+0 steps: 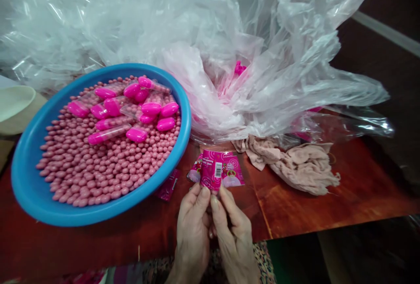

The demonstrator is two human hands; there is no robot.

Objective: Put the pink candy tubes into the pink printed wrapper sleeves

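Between thumbs and fingers, my left hand (pixel 193 227) and my right hand (pixel 232 229) pinch the lower edge of a small magenta packet (pixel 210 168) with a white barcode. The packet stands up from my fingertips above the table's front part. Just behind it, another printed magenta packet (pixel 233 171) lies on the table, with part of a further one (pixel 195 172) showing to the left. My curled lower fingers are partly hidden under the thumbs.
On the left, a blue basin (pixel 185 117) holds pink balls (pixel 95 166) and several clear tubes with bright pink ends (pixel 136 134). A packet (pixel 168 185) lies by its rim. Behind is crumpled clear plastic (pixel 210 17); at right, a beige cloth (pixel 302 166). A pale bowl (pixel 16 104) stands far left.
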